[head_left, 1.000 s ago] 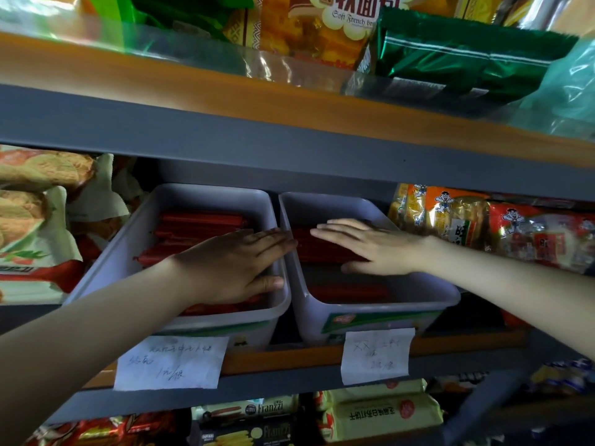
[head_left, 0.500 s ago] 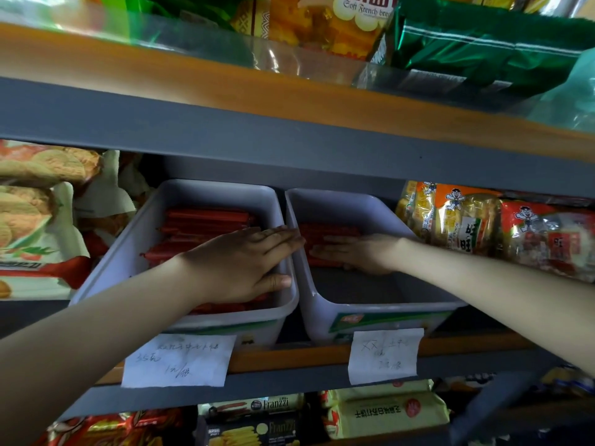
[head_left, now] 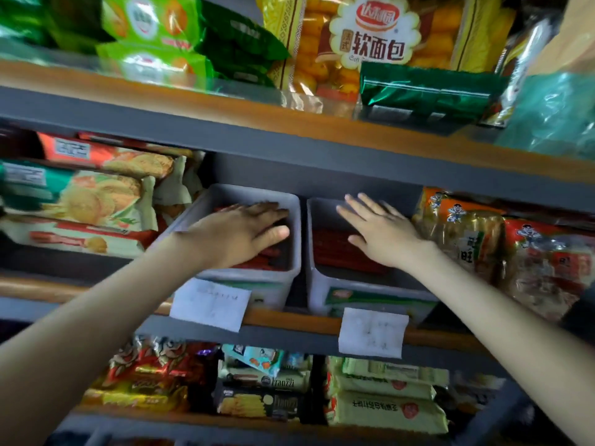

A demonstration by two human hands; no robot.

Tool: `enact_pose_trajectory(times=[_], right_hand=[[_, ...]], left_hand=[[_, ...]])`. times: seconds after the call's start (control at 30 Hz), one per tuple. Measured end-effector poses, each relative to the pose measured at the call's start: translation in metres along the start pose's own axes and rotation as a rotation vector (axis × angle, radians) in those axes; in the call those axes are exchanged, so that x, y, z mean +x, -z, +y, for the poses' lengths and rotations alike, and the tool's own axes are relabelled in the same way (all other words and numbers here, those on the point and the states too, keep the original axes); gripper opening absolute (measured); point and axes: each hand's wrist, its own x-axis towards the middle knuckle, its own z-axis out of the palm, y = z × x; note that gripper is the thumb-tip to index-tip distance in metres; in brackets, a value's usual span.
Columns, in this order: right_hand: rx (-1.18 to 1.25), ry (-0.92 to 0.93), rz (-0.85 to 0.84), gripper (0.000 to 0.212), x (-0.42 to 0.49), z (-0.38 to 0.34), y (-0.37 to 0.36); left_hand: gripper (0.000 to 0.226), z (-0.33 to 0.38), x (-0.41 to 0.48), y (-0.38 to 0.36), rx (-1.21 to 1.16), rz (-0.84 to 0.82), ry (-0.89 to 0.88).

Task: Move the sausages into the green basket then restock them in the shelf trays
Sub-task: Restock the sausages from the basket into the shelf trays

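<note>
Sausages (head_left: 335,252) sit in both trays (head_left: 267,289); left hand (head_left: 238,235) lies flat on one pile, right hand (head_left: 381,235) spread open over the other.

Two matt pale plastic trays (head_left: 297,239), sausages (head_left: 335,249) in smooth glossy red wrap, matt white paper labels (head_left: 211,302), shelf (head_left: 322,149) of orange wood-look boards with matt grey edging, shiny crinkled plastic snack bags (head_left: 373,43), gleaming green foil pack (head_left: 428,91).

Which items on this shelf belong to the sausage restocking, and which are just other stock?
Job: left hand, right hand, left tray, right tray, sausages.
Just there: biscuit packs, rice cracker bags, soft bread bag, paper labels.
</note>
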Motion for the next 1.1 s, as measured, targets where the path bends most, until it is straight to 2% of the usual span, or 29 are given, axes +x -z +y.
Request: enact_pose_trajectory(times=[0.07,0.13,0.23,0.37,0.5,0.6,0.67,0.73,0.8,0.93,1.1], right_hand=[[0.154,-0.036,0.062,0.059,-0.02,-0.025,0.015],[0.276,-0.007,0.148,0.059,-0.039,-0.055,0.022],[0.364,0.166,0.272,0.059,-0.068,-0.12,0.021],[0.555,0.46,0.315,0.054,-0.1,-0.231,0.006],[0.572,0.75,0.151,0.057,-0.118,-0.343,-0.021],[0.547,0.881,-0.021,0.058,-0.119,-0.421,-0.054],[0.529,0.931,-0.132,0.058,-0.118,-0.476,-0.081],[0.491,0.969,-0.196,0.058,-0.114,-0.532,-0.113],[0.471,0.974,-0.285,0.059,-0.107,-0.592,-0.147],[0.368,0.976,-0.432,0.066,-0.094,-0.707,-0.229],[0.047,1.007,-0.498,0.081,-0.079,-0.808,-0.34]], left_hand=[[0.09,0.014,-0.039,0.0,-0.055,0.132,0.069],[0.081,0.022,-0.084,-0.008,-0.065,0.226,0.129],[0.07,0.026,-0.166,-0.026,-0.037,0.245,0.252],[0.061,0.017,-0.291,-0.047,-0.054,0.222,0.472],[0.077,-0.01,-0.412,-0.075,0.004,0.073,0.703],[0.084,-0.035,-0.506,-0.112,-0.001,0.022,0.944],[0.083,-0.051,-0.565,-0.144,-0.015,-0.023,1.074],[0.073,-0.072,-0.616,-0.173,-0.038,-0.088,1.179],[0.066,-0.102,-0.66,-0.203,-0.042,-0.151,1.221],[0.067,-0.172,-0.728,-0.273,-0.009,-0.273,1.213],[0.079,-0.234,-0.77,-0.366,-0.068,-0.254,1.353]])
